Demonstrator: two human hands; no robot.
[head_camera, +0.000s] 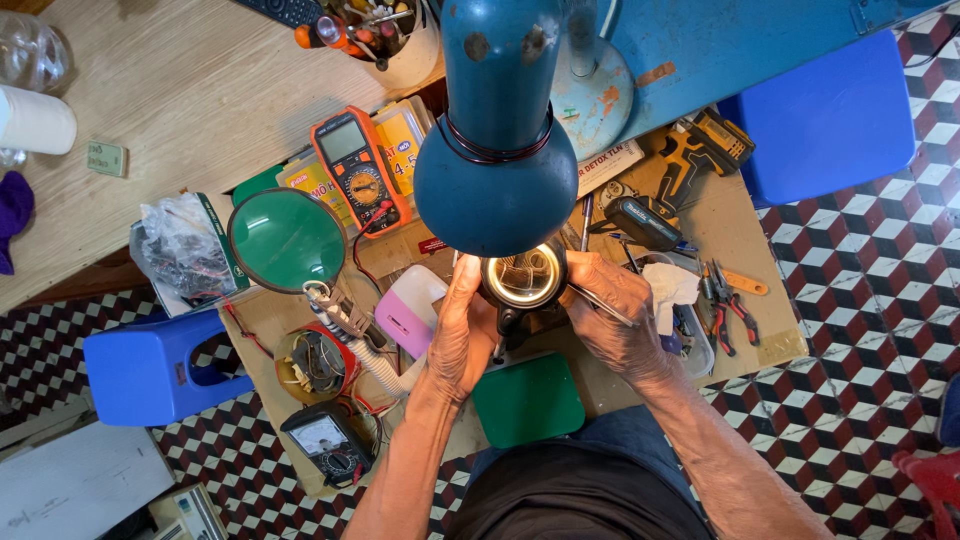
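Note:
My left hand (462, 330) cups the left side of a round metal part (524, 277) with a shiny ring and thin wires inside, held just under a blue lamp shade (495, 185). On the right side of that part rests my right hand (618, 318), and it pinches a thin metal tool (600, 303) that points toward the ring. A dark body below the ring sits between both palms. A green mat (530, 400) lies on the small work table beneath my hands.
A green magnifier (287, 240) on a flexible arm stands at the left, with an orange multimeter (358, 168) behind it and a black meter (325, 440) near the front. Pliers (725, 310) and a yellow drill (700, 150) lie to the right. Blue stools (140, 370) flank the table.

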